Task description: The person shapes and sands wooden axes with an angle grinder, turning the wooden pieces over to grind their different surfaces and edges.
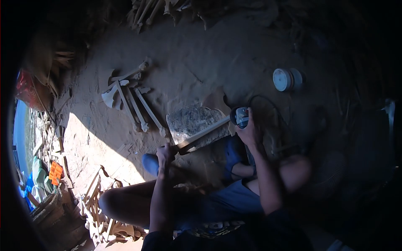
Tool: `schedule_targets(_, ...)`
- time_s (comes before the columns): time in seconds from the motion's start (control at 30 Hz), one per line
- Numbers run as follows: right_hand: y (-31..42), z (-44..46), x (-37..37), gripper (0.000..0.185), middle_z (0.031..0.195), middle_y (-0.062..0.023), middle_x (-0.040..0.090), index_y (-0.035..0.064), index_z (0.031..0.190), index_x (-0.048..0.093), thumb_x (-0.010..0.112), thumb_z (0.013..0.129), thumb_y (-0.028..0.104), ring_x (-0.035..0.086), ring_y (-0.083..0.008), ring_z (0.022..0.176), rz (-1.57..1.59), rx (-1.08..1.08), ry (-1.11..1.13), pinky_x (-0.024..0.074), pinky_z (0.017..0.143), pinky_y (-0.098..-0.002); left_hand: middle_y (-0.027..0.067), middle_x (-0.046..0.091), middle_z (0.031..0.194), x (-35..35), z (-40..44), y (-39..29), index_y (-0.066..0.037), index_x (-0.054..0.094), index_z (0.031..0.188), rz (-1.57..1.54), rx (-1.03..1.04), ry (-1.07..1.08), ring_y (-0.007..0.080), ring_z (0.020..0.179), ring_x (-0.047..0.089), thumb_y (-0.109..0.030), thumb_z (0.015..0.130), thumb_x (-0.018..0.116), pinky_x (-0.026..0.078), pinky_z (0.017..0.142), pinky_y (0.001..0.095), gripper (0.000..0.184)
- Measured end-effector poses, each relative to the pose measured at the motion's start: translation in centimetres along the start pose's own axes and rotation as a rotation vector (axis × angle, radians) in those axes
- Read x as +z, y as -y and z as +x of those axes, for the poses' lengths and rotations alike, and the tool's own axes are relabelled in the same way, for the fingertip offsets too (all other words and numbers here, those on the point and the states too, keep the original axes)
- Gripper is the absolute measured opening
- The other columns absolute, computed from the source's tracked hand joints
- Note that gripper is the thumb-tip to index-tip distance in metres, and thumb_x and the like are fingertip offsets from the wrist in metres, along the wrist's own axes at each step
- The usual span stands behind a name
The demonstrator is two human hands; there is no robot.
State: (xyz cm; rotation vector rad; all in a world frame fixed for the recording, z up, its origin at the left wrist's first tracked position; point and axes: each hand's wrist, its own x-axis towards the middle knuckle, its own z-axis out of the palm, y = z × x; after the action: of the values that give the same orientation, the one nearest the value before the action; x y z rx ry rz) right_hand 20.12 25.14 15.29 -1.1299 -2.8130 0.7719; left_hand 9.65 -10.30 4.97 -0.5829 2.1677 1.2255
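Observation:
My left hand (166, 153) is closed around the lower end of a long, pale wooden piece (204, 133). That piece slants up to the right across a rough, whitish block (190, 119). At its far end my right hand (250, 129) grips a power tool that looks like an angle grinder (242, 117). The tool's head is against or very close to the wood; contact cannot be made out. A brownish, curved flat part (217, 102) shows just beyond the tool, and I cannot tell whether it belongs to the held piece.
Several similar pale shaped pieces (136, 104) lie ahead on the left, with a heap (109, 213) by my left knee. A white-lidded tub (283, 79) lies to the right. A dark cord (266, 98) loops beside the tool. Blue shoes (150, 164) flank the block.

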Motion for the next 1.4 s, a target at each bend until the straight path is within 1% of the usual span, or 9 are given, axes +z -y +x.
schedule_targets(0.17, 2.1, -5.1, 3.3, 0.095, 0.144, -0.0191, 0.060, 0.0095, 0.160, 0.034, 0.082, 0.079, 0.020, 0.063, -0.0429, 0.123, 0.186, -0.314, 0.100, 0.0522, 0.103, -0.0491, 0.0153, 0.074, 0.073, 0.0, -0.5, -0.2, 0.006, 0.078, 0.085, -0.032, 0.026, 0.031, 0.0239, 0.056, 0.068, -0.037, 0.094, 0.050, 0.055, 0.055, 0.0388, 0.052)
schedule_targets(0.53, -2.7, 1.4, 1.2, 0.099, 0.140, -0.0226, 0.063, 0.0127, 0.165, 0.025, 0.079, 0.081, 0.020, 0.066, -0.0432, 0.120, 0.107, 0.047, -0.135, 0.0516, 0.104, -0.0482, 0.0181, 0.072, 0.068, 0.2, 0.9, 0.4, 0.004, 0.075, 0.079, 0.243, 0.064, 0.046, 0.0260, 0.061, 0.070, -0.039, 0.094, 0.051, 0.055, 0.059, 0.0400, 0.052)
schedule_targets(0.63, -4.0, 2.5, 1.8, 0.102, 0.145, -0.0227, 0.059, 0.0085, 0.165, 0.022, 0.079, 0.081, 0.016, 0.064, -0.0395, 0.124, 0.323, -0.019, -0.300, 0.0506, 0.106, -0.0459, 0.0198, 0.071, 0.070, -0.7, 1.7, 0.2, 0.003, 0.071, 0.072, 0.216, 0.239, 0.031, 0.0343, 0.062, 0.071, -0.038, 0.091, 0.059, 0.056, 0.062, 0.0442, 0.046)
schedule_targets(0.67, -4.2, 2.1, 1.5, 0.100, 0.145, -0.0204, 0.058, 0.0034, 0.163, 0.023, 0.080, 0.082, 0.014, 0.063, -0.0333, 0.128, 0.291, 0.039, -0.269, 0.0490, 0.109, -0.0428, 0.0202, 0.072, 0.087, 0.0, 0.9, 0.0, 0.000, 0.072, 0.085, 1.082, 0.667, -0.170, 0.0410, 0.080, 0.070, -0.035, 0.088, 0.067, 0.056, 0.077, 0.0497, 0.036)
schedule_targets(0.73, -2.5, 1.6, -0.9, 0.096, 0.139, -0.0190, 0.060, 0.0016, 0.160, 0.027, 0.081, 0.082, 0.015, 0.064, -0.0284, 0.124, 0.559, 0.112, -0.230, 0.0498, 0.107, -0.0409, 0.0186, 0.067, 0.105, 2.7, -0.4, -2.5, -0.003, 0.069, 0.110, 0.709, 0.892, -0.430, 0.0428, 0.101, 0.064, -0.034, 0.087, 0.071, 0.050, 0.090, 0.0525, 0.039)
schedule_targets(0.97, 2.3, 0.7, -8.8, 0.087, 0.126, -0.0134, 0.064, 0.0028, 0.153, 0.038, 0.086, 0.081, 0.015, 0.066, -0.0187, 0.108, 1.184, 0.035, -0.290, 0.0532, 0.096, -0.0368, 0.0264, 0.062, 0.119, 13.8, 3.7, -3.6, -0.001, 0.050, 0.133, 0.868, 1.334, 0.142, 0.0480, 0.113, 0.057, -0.029, 0.090, 0.069, 0.047, 0.094, 0.0572, 0.054)
schedule_targets(1.13, 3.4, -1.1, -11.6, 0.094, 0.140, -0.0165, 0.056, 0.0032, 0.159, 0.031, 0.085, 0.084, 0.020, 0.059, -0.0249, 0.126, 1.233, 0.006, -0.308, 0.0494, 0.107, -0.0411, 0.0149, 0.065, 0.076, 10.7, -3.3, -7.3, -0.004, 0.050, 0.109, 0.237, 1.024, 0.194, 0.0392, 0.055, 0.060, -0.036, 0.110, 0.051, 0.046, 0.051, 0.0470, 0.031)
schedule_targets(1.27, 4.4, -2.7, -9.8, 0.089, 0.145, -0.0232, 0.055, 0.0025, 0.159, 0.032, 0.081, 0.087, 0.018, 0.058, -0.0329, 0.133, 0.687, -0.343, -0.403, 0.0479, 0.110, -0.0417, -0.0020, 0.046, 0.072, 8.4, -11.7, -7.1, -0.009, 0.045, 0.101, -0.379, 0.506, 0.227, 0.0060, 0.054, 0.046, -0.041, 0.111, 0.051, 0.040, 0.047, 0.0277, 0.034)
schedule_targets(1.4, 8.6, -6.1, -7.8, 0.087, 0.150, -0.0227, 0.055, 0.0067, 0.158, 0.039, 0.082, 0.083, 0.015, 0.058, -0.0334, 0.136, 0.754, -0.391, -0.060, 0.0479, 0.111, -0.0419, 0.0000, 0.050, 0.075, 8.3, -14.1, -2.9, -0.010, 0.046, 0.112, -0.450, 0.304, 0.163, 0.0076, 0.054, 0.048, -0.027, 0.107, 0.058, 0.042, 0.047, 0.0257, 0.022)
